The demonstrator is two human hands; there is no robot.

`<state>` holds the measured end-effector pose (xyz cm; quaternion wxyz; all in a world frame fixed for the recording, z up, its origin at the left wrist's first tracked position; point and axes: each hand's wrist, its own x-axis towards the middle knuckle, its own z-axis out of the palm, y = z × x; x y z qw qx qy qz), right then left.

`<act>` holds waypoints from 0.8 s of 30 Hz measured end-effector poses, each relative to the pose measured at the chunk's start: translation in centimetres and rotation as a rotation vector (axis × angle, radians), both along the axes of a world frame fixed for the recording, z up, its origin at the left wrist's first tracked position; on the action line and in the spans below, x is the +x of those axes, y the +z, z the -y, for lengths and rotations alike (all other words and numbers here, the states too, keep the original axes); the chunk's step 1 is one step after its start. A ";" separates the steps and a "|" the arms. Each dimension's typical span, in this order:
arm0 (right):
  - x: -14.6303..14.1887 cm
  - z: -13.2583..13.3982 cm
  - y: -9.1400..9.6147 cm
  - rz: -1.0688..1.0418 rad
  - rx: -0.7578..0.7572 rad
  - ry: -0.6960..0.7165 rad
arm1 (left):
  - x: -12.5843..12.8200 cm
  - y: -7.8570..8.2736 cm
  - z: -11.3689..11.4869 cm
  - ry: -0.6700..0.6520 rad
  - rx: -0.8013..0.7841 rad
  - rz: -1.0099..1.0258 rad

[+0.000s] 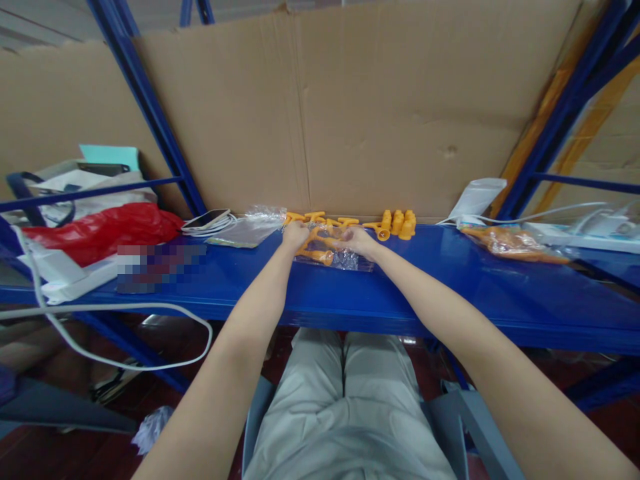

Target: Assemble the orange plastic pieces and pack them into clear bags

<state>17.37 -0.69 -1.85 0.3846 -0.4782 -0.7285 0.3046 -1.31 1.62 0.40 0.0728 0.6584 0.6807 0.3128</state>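
On the blue shelf, a clear plastic bag point(353, 261) lies between my two hands, with orange plastic parts point(320, 256) in or on it; I cannot tell which. My left hand point(295, 236) is closed at the bag's left side, its fingertips partly hidden. From the right, my right hand point(362, 243) grips the bag's other side with bent fingers. Just behind the hands is a row of orange T-shaped pieces point(315, 217). Several orange stepped caps point(407, 225) stand right of my right hand.
Clear bags point(245, 230) and a phone with a white cable point(213, 220) lie to the left, beyond them a red plastic bag point(115, 230) and a white power strip point(90, 277). At right is a packed orange bag point(510, 243). Cardboard point(375, 113) walls the back between blue posts.
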 end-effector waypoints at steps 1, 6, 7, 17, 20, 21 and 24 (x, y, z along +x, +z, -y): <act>0.0 0.2 0.1 -0.005 0.002 -0.030 | 0.0 0.0 0.0 -0.001 0.003 -0.006; 0.0 1.2 1.1 -0.048 -0.014 -0.102 | -0.1 0.0 0.0 -0.013 0.015 -0.009; 0.0 1.4 1.3 -0.044 -0.028 -0.084 | -0.1 0.0 0.0 -0.016 0.012 -0.001; 0.0 2.3 1.5 -0.111 -0.340 0.206 | -0.4 0.1 0.2 0.093 0.012 0.040; 0.0 1.7 1.1 -0.081 -0.314 0.233 | -0.5 0.4 0.5 0.149 -0.018 0.078; 0.1 1.5 1.0 -0.066 -0.306 0.254 | -0.5 0.5 0.5 0.159 -0.023 0.088; 0.1 0.9 0.6 -0.015 -0.276 0.314 | -0.5 0.5 0.6 0.163 -0.021 0.108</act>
